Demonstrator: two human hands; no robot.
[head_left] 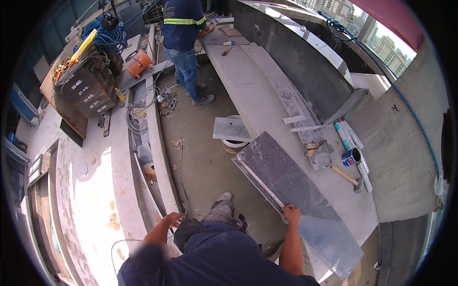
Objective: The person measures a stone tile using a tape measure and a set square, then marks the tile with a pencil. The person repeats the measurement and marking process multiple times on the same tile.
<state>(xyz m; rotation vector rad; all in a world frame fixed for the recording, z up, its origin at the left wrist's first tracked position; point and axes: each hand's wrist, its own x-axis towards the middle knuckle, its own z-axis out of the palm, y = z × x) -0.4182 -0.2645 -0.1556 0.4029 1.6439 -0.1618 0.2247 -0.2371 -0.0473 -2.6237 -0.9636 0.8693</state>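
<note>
Dark stone slab [300,186]: lies partly over the pale ledge [248,95] at the person's right, its long near edge jutting over the walkway [202,164]; whether it sits flat or tilted is hard to tell.
Right hand [291,214]: fingers grasp the slab's near edge.
Left hand [174,220]: hangs beside the low concrete curb [161,164]; whether its fingers hold anything, one cannot tell.
Slab handling: the step appears to be steadying or positioning the piece; shifting it would likely call for a second hand on the far end.
Bucket [233,148]: stands just beyond the slab, a grey offcut [231,128] across its top, seemingly crowding that end.
Ledge clutter: a hammer [346,176] and blue can [351,157] sit outboard of the slab.
Walkway beyond: a co-worker [183,47] stands near tangled wire [168,101].
</note>
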